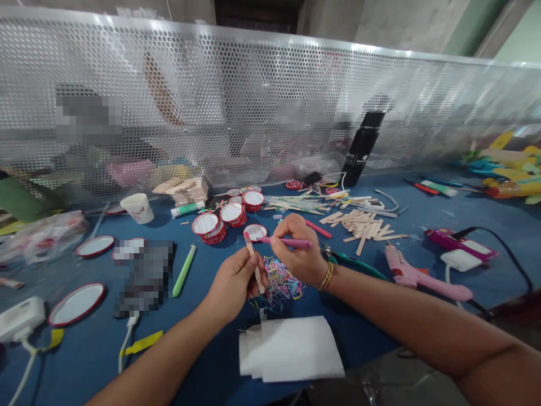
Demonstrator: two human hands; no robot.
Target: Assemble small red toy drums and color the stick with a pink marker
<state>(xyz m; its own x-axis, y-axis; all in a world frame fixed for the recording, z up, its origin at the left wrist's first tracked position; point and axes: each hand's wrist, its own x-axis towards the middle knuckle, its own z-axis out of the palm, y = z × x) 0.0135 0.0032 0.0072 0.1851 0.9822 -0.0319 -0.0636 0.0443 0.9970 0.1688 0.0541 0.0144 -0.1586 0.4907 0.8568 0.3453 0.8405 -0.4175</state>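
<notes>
My left hand (234, 282) is closed round a wooden craft stick (253, 260), holding it upright with its tip coloured pink. My right hand (298, 251), with a gold bracelet at the wrist, grips a pink marker (291, 242) whose tip touches the top of the stick. Both hands hover over a heap of coloured rubber bands (281, 285) on the blue table (203, 349). A folded white paper (289, 347) lies just in front of my hands.
Small red-rimmed drums (220, 220) and red-rimmed lids (76, 303) lie left and ahead. A pile of craft sticks (363, 223), a pink glue gun (416, 276), pliers (350, 260), a green marker (185, 269), a paper cup (137, 207), a black bottle (362, 148) and a perforated metal screen (253, 101) surround them.
</notes>
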